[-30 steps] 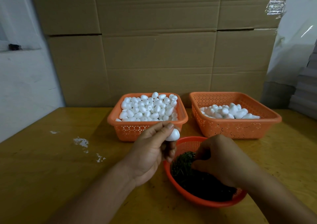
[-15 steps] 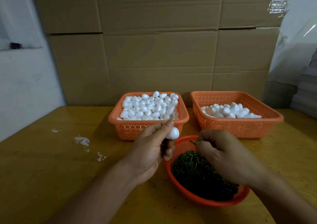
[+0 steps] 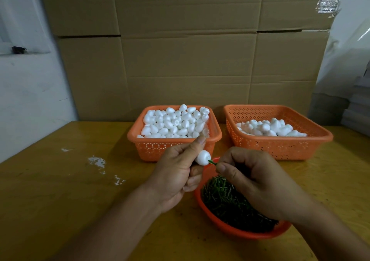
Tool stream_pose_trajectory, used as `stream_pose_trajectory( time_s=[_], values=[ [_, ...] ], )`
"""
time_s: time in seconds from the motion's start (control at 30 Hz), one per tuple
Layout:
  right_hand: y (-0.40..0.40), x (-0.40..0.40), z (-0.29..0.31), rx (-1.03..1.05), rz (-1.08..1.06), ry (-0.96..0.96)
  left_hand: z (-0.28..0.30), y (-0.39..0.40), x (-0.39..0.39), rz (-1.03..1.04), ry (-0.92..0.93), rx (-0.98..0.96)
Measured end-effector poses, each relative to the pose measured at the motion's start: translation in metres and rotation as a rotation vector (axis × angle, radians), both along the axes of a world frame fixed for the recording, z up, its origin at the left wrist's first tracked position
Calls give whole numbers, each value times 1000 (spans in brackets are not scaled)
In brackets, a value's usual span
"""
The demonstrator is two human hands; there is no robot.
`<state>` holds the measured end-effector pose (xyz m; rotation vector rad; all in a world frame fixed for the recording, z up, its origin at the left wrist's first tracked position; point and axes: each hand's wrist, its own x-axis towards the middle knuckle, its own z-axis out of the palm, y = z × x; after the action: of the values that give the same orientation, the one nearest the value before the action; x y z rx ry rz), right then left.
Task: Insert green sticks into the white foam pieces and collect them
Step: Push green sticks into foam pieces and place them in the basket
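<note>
- A yellow wooden desk (image 3: 50,190) stands against a wall of stacked cardboard boxes (image 3: 180,60), with white flecks (image 3: 97,160) scattered on its left part.
- At the back sit two orange square baskets: the left basket (image 3: 174,148) heaped with white foam pieces (image 3: 176,122), the right basket (image 3: 280,146) holding a smaller pile (image 3: 270,128) low against its wall.
- Nearest the person, a round orange bowl (image 3: 230,228) is full of green sticks (image 3: 226,200).
- The left hand (image 3: 176,176) pinches one foam piece (image 3: 202,157) between thumb and curled fingers, raised above the bowl's rim.
- The right hand (image 3: 258,180) has its fingers curled and pinches a green stick (image 3: 211,162) by its near end; the stick's tip meets the foam's end, so insertion looks just begun.
- Risks, as I judge them: the stick is thin, so a push off-axis could bend it or send it skating off the rounded foam.
- Too hard a squeeze by the left hand could dent or crack the soft foam; too light a hold may let it twist or pop out into the bowl.
- A shallow insertion might let the stick fall out in the collecting basket.
</note>
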<state>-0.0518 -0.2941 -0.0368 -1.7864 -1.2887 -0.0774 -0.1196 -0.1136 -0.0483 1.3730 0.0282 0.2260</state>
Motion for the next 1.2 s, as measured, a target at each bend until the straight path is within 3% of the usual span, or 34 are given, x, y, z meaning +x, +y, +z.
stream_pose_trajectory(
  time_s=[0.7, 0.93, 1.2],
  values=[
    [8, -5, -10, 85, -177, 56, -3, -5, 1, 129, -113, 185],
    [8, -4, -10, 114, -269, 92, -1, 1, 0, -60, -22, -29],
    [9, -6, -9, 133, -293, 70, -4, -1, 0, -45, -149, 93]
  ],
)
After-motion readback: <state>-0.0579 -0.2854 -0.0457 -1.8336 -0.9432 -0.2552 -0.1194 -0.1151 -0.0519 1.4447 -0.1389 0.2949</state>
